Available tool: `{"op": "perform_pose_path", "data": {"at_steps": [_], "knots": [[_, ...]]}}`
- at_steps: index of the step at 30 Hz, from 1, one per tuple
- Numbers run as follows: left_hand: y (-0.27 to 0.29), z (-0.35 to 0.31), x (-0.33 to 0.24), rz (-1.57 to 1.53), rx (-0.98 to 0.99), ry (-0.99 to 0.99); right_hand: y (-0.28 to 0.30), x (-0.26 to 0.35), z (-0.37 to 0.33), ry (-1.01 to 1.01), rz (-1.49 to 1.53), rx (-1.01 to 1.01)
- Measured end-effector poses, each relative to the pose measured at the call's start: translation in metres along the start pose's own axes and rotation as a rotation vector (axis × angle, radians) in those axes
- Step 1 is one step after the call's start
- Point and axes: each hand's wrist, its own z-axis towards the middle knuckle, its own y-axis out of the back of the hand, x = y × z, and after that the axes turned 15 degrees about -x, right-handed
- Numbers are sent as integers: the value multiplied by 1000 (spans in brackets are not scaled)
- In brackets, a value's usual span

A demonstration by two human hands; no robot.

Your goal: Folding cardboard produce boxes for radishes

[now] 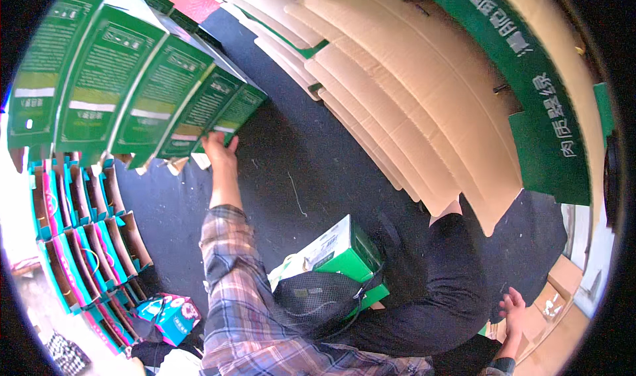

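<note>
My left hand point(220, 152) reaches up to the row of green printed boxes point(149, 88) at the upper left. Its fingers are at the lower corner of the nearest box point(199, 107) and seem to grip it; part of the grasp is hidden. At the lower right, my right hand point(514, 313) hangs beside an open cardboard carton point(546, 303), its fingers loosely apart and nothing visible in them. In front of my body stands a green and white box point(351, 250), with a black mesh bag point(318, 300) against it.
Large flattened brown cardboard sheets point(397, 91) with green printed edges lean across the upper right. Several teal and pink open cartons point(86, 250) are stacked at the left, near a teal and white box point(171, 318). My bent leg point(457, 270) rests on the dark floor covering point(265, 170).
</note>
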Motion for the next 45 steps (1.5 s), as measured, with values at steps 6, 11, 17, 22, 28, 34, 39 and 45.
{"op": "perform_pose_path", "data": {"at_steps": [6, 11, 17, 22, 28, 34, 39, 45], "knots": [[-22, 46, -15, 50, -24, -52, -9, -20, -3, -27, -33, 10], [-26, 66, -28, 135, 44, -29, -17, -28, 5, -32, 2, 37], [-24, 18, -22, 234, 110, -93, -3, -26, -2, 0, 49, 39], [-14, -20, -29, 396, 152, -9, 15, -30, -11, 48, 95, -23], [-34, -93, -24, 587, 529, 83, 40, -36, -18, 85, 167, -134], [-44, -191, -65, 890, 906, -74, 64, -58, -25, 80, 292, -255], [-52, -264, -94, 930, 1176, -252, 80, -110, -32, 58, 514, -354], [-67, -385, -112, 836, 1467, -516, 60, -172, -59, -154, 572, -459]]}}
